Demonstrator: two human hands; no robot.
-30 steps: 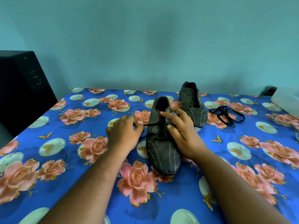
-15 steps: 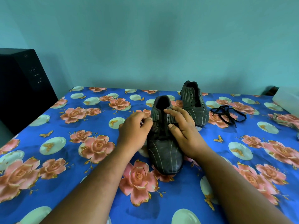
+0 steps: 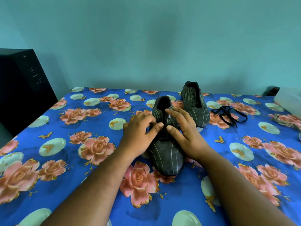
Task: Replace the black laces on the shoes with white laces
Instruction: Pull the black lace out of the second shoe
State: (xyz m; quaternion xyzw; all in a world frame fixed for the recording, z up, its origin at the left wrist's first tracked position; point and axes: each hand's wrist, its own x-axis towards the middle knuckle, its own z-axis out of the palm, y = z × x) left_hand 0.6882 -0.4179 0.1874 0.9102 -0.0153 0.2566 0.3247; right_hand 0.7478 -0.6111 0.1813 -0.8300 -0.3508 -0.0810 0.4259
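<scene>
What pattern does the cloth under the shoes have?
The cloth is bright blue with pink roses, pale ovals and small gold butterflies, seen in the head view.

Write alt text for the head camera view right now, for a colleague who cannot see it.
Two bare hands work at the lacing of a dark striped leather shoe on a blue floral tablecloth: the left hand pinches at its eyelets, the right hand rests on its far side. Behind it stands a second, unlaced dark shoe, with a loose black lace to its right.

A home room: floral tablecloth point(image 3: 97, 209), teal wall point(image 3: 146, 38).
</scene>
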